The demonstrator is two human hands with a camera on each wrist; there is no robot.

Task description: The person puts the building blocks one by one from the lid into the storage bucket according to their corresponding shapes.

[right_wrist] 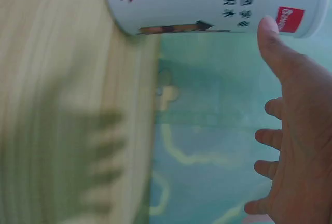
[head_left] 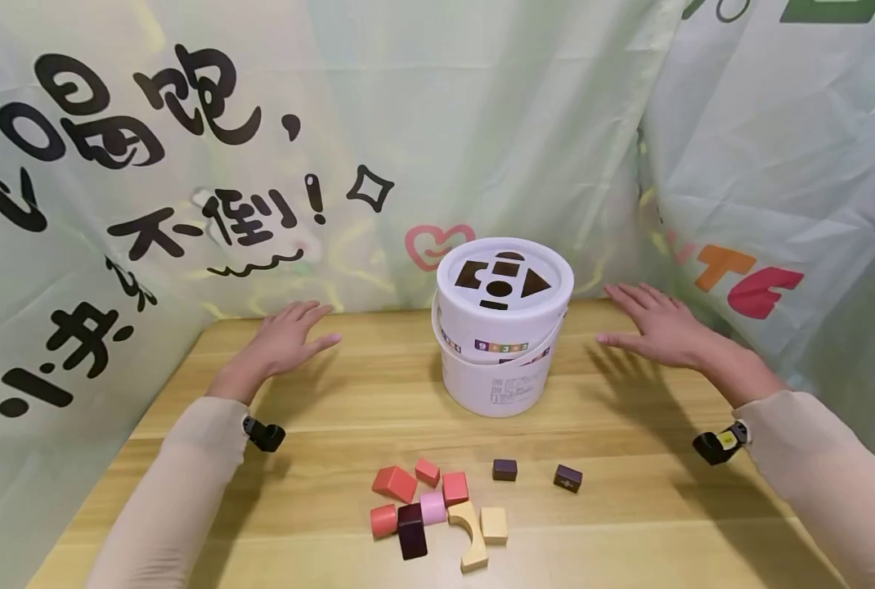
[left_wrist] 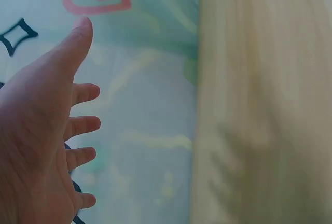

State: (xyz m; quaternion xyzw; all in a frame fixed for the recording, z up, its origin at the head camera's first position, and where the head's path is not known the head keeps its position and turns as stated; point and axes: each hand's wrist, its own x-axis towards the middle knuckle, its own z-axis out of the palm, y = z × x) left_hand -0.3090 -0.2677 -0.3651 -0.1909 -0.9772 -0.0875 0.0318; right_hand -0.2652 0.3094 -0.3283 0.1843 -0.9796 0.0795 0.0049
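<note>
Both hands hover over the wooden table, one on each side of a white bucket point(head_left: 496, 384). My left hand point(head_left: 286, 337) is spread with nothing in it, well to the left of the bucket. On the other side my right hand point(head_left: 658, 325), fingers extended, is nearer to the bucket and holds nothing. The bucket's lid point(head_left: 448, 282) has several shaped holes, among them a triangle, a circle and an arch; its handle point(head_left: 474, 360) hangs down in front. In the right wrist view the printed side of the bucket point(right_wrist: 197, 6) shows beyond the thumb.
In front of the bucket lie several blocks: a red triangular prism point(head_left: 395, 484), a red cylinder point(head_left: 383, 521), a pink block point(head_left: 433, 508), a dark block point(head_left: 411, 532), a tan arch point(head_left: 473, 540), a tan block point(head_left: 493, 525) and small dark blocks point(head_left: 504, 469). A printed curtain point(head_left: 379, 98) stands behind.
</note>
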